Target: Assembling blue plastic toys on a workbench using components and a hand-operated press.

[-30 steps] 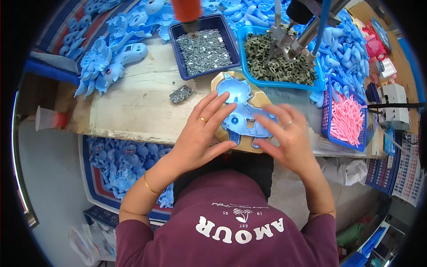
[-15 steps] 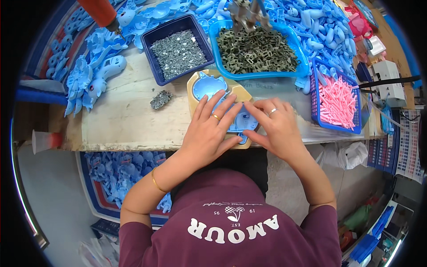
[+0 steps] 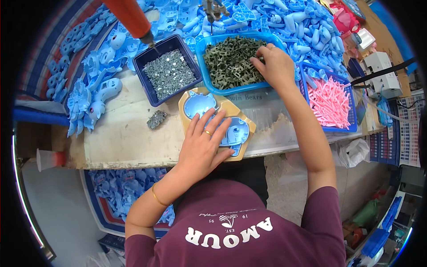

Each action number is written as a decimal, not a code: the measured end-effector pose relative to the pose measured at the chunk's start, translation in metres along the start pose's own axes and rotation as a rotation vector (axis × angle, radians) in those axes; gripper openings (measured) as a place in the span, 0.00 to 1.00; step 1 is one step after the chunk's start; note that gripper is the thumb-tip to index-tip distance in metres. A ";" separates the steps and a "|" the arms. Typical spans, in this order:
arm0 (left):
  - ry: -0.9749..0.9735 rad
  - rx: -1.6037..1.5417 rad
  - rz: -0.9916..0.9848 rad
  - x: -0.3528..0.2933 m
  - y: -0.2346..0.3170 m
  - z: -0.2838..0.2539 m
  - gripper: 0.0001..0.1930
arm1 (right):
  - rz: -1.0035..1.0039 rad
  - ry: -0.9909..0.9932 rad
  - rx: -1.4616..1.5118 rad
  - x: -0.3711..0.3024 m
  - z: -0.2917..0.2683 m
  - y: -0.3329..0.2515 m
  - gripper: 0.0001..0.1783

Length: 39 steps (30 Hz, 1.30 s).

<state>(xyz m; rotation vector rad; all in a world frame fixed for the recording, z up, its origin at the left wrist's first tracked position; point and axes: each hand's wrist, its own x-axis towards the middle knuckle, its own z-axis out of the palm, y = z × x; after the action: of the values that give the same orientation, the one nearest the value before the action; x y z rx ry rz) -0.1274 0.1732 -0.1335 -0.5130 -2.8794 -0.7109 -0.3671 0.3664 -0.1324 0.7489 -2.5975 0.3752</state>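
Observation:
My left hand (image 3: pixel 200 142) lies with fingers spread over a blue plastic toy shell (image 3: pixel 235 132), which sits in a tan shaped fixture (image 3: pixel 244 153) at the table's front edge. The shell's round hollow part shows above my fingers; my palm and fingers hide its middle. Farther off to the right, my right hand (image 3: pixel 276 66) is over the right side of a light-blue tub (image 3: pixel 231 91) heaped with small dark olive-green clip-like parts (image 3: pixel 233 62). Its thumb and forefinger are apart, touching or just above the heap; no part shows between them.
A navy tray (image 3: pixel 153 101) of small metal screws stands left of the tub, with a small pile of screws (image 3: pixel 156 119) before it. An orange-red power screwdriver (image 3: pixel 131 20) hangs above. Blue toy parts (image 3: pixel 311 33) cover the back. A blue basket (image 3: pixel 354 120) holds pink pieces (image 3: pixel 329 102).
My right hand has left the shell and moved up and right to the tub of olive-green parts. My left hand stays on the shell. The view has shifted slightly.

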 end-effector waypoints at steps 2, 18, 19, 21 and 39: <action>-0.006 -0.006 0.001 0.001 0.001 -0.001 0.37 | 0.024 0.001 0.010 0.000 0.004 0.006 0.12; 0.377 -0.492 0.089 0.034 0.005 -0.002 0.08 | 0.270 -0.714 1.290 -0.099 -0.072 -0.050 0.14; 0.377 -0.492 0.087 0.030 0.005 -0.002 0.08 | 0.338 -0.657 1.187 -0.100 -0.084 -0.039 0.12; 0.326 -0.673 -0.079 0.020 0.004 -0.005 0.07 | 0.390 -0.408 0.857 -0.108 -0.093 0.000 0.10; 0.142 -1.152 -0.473 0.014 -0.008 -0.012 0.12 | 0.444 -0.080 0.528 -0.116 -0.079 0.140 0.11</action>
<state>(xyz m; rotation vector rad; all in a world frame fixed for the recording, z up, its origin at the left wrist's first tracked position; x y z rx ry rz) -0.1430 0.1656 -0.1234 0.1723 -2.1723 -2.3379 -0.3311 0.5613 -0.1351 0.3280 -2.7516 1.2182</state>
